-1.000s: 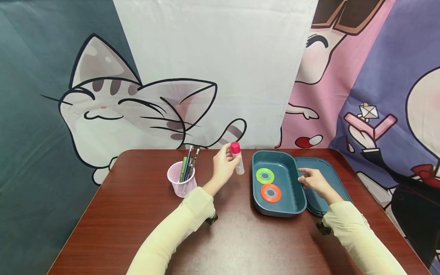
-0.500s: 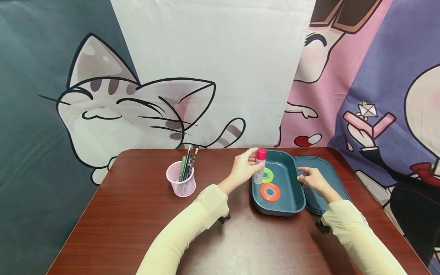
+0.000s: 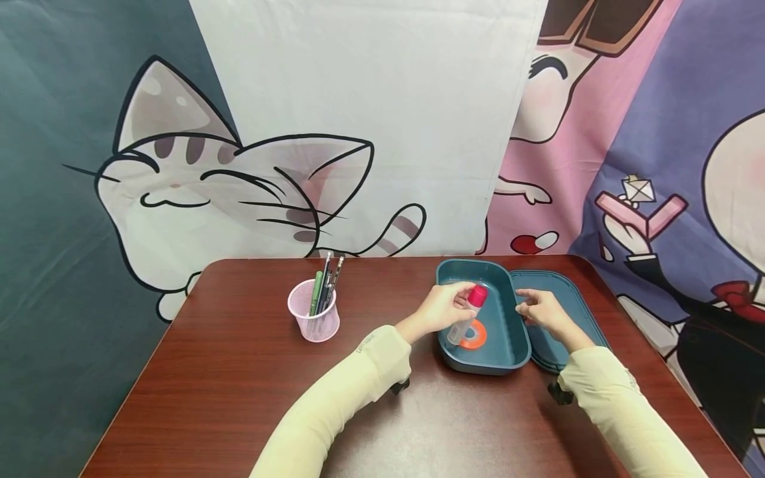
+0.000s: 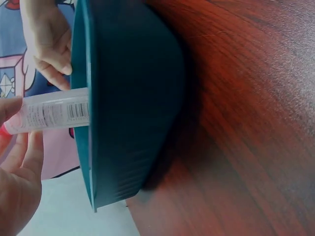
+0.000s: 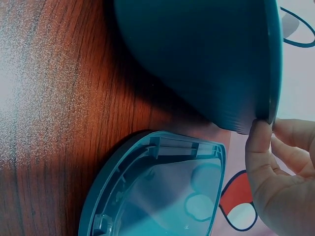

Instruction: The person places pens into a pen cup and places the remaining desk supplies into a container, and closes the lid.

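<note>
My left hand [image 3: 443,308] holds a glue stick [image 4: 54,110] with a red cap and a clear labelled body. It tilts over the left side of a teal plastic box [image 3: 505,342], cap end up. In the left wrist view the lower end passes behind the box's rim. Inside the box lies an orange ring [image 3: 479,337], like a small tape roll, partly covered by the glue stick. At the right side, my right hand [image 3: 546,313] pinches the box's rim between thumb and fingers, as the right wrist view [image 5: 283,172] shows.
A teal lid [image 3: 576,312] lies on the brown table [image 3: 227,372], right of the box and under the right hand. To the left stands a pink mesh cup [image 3: 315,325] with several pens and pencils [image 3: 325,292]. A cartoon-printed curtain [image 3: 382,86] hangs behind the table.
My left hand has carried the glue stick rightward from the table to over the box, then lower and tilted. A green ring seen before is now hidden behind that hand. The right hand stays put.
</note>
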Tool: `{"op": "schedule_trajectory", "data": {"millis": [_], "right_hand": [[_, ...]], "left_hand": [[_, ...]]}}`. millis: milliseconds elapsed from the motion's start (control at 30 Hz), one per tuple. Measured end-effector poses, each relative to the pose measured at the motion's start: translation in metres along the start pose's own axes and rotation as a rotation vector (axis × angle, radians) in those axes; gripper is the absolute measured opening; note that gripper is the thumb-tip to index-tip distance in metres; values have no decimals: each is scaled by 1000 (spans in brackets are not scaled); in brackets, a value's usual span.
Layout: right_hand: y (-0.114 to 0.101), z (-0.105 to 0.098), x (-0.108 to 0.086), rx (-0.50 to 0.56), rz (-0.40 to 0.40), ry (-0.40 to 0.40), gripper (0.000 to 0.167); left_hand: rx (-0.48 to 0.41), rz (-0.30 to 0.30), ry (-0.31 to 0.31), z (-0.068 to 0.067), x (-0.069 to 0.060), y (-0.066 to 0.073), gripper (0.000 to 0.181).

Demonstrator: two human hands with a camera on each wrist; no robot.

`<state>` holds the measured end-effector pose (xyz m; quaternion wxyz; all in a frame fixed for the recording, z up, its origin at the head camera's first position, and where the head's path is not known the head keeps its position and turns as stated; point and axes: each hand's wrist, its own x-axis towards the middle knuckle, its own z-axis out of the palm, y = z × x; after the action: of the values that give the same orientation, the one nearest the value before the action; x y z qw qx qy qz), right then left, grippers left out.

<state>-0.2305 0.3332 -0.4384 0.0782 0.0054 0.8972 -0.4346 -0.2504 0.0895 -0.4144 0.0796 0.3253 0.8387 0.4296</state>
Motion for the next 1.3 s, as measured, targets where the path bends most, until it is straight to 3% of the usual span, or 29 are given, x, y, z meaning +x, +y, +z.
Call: {"op": "schedule_trajectory", "data": {"millis": [233, 433, 933, 1300], "right_hand": [[1, 0, 1, -3, -5, -2, 47], [2, 0, 1, 5, -10, 3, 46], [4, 0, 2, -7, 1, 13, 46], [0, 1, 0, -1, 2, 23, 46]], "left_hand": [[122, 42, -121, 10, -1, -2, 51], [141, 36, -210, 18, 0, -5, 50], [153, -2, -250, 44, 9, -6, 34], [287, -25, -354, 66, 14, -7, 27]]}}
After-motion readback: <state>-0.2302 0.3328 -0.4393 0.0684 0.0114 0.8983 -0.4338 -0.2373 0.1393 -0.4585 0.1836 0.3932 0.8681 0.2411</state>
